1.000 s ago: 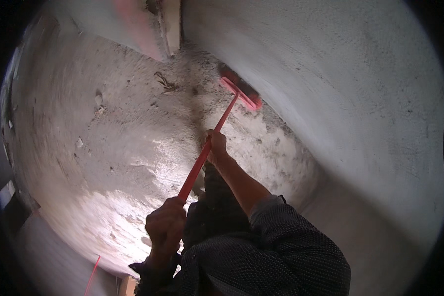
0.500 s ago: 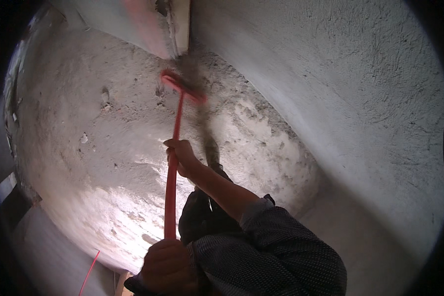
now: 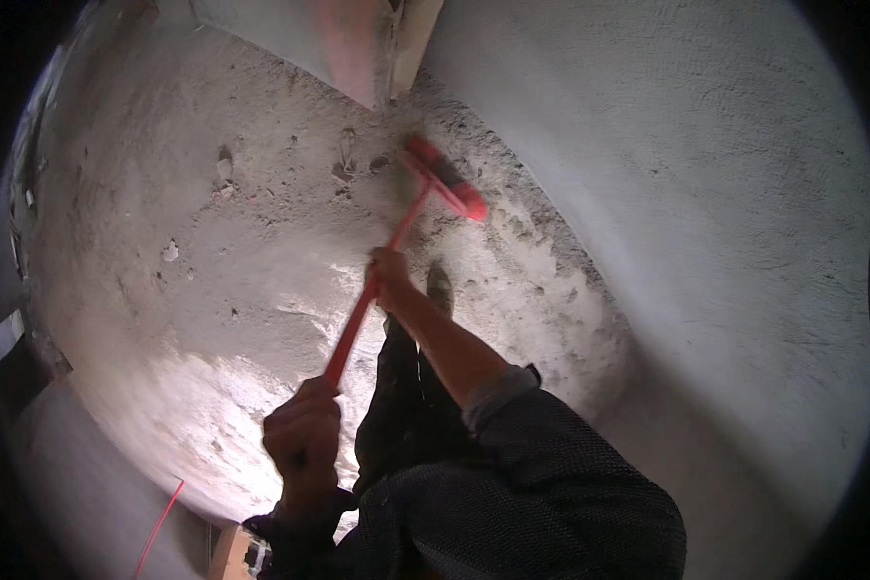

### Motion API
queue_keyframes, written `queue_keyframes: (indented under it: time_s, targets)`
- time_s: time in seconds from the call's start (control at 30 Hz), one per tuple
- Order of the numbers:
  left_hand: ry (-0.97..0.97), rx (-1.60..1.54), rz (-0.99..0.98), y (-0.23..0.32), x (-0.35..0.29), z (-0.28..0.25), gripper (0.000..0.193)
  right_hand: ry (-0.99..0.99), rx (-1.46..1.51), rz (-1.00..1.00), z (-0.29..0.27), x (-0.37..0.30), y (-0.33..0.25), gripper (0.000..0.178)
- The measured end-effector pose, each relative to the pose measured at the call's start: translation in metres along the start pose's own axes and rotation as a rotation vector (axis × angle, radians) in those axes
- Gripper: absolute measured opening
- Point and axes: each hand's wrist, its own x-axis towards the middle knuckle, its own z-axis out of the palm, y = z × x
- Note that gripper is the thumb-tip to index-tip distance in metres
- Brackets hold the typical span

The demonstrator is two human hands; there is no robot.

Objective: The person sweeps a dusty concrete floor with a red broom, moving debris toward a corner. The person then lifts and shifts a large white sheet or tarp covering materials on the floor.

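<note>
A red push broom [image 3: 445, 179] with a wide head slants up and to the right from my hands. My left hand [image 3: 303, 435] is closed round the near end of its handle, knuckles up. Farther along the handle, closer to the head, my right hand [image 3: 390, 275] wraps round it. The broom head is slightly blurred, close to the rough, dusty floor [image 3: 280, 232] beside the right wall's foot. Whether its bristles touch the floor I cannot tell.
A grey plastered wall [image 3: 706, 193] runs along the right side. A wall corner [image 3: 411, 48] juts in at the top. Small rubble bits [image 3: 224, 164] lie on the floor. My shoe [image 3: 439, 288] stands just below the broom head. A thin red line [image 3: 159, 527] shows at lower left.
The broom head has swung to the right, toward the wall. My right hand has gone right and slightly forward; my left hand has moved forward and a little left. Both keep their grip.
</note>
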Motion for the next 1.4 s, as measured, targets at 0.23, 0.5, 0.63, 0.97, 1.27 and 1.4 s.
queue_keyframes:
  time_s: [0.23, 0.5, 0.63, 0.97, 1.27, 1.4]
  targets:
    - [-0.064, 0.337, 0.101, 0.028, 0.012, -0.056, 0.024, -0.259, 0.151, 0.188, 0.196, -0.002, 0.046, 0.018]
    - [-0.405, 0.317, 0.171, 0.071, 0.015, -0.102, 0.032, -0.459, 0.158, 0.318, 0.281, -0.072, 0.044, 0.016]
    - [-0.151, 0.18, 0.132, 0.087, -0.012, -0.142, 0.03, -0.235, 0.092, 0.261, 0.241, -0.107, 0.008, 0.02]
    - [-0.066, -0.331, -0.105, 0.019, -0.026, -0.125, 0.033, 0.42, 0.137, 0.226, 0.052, -0.097, 0.065, 0.014]
    - [0.005, 0.23, 0.048, 0.028, -0.037, -0.135, 0.029, -0.156, 0.118, 0.376, 0.218, -0.049, 0.117, 0.02]
    - [-0.233, 0.296, 0.109, 0.058, -0.021, -0.135, 0.03, -0.29, 0.098, 0.421, 0.241, -0.068, 0.094, 0.022]
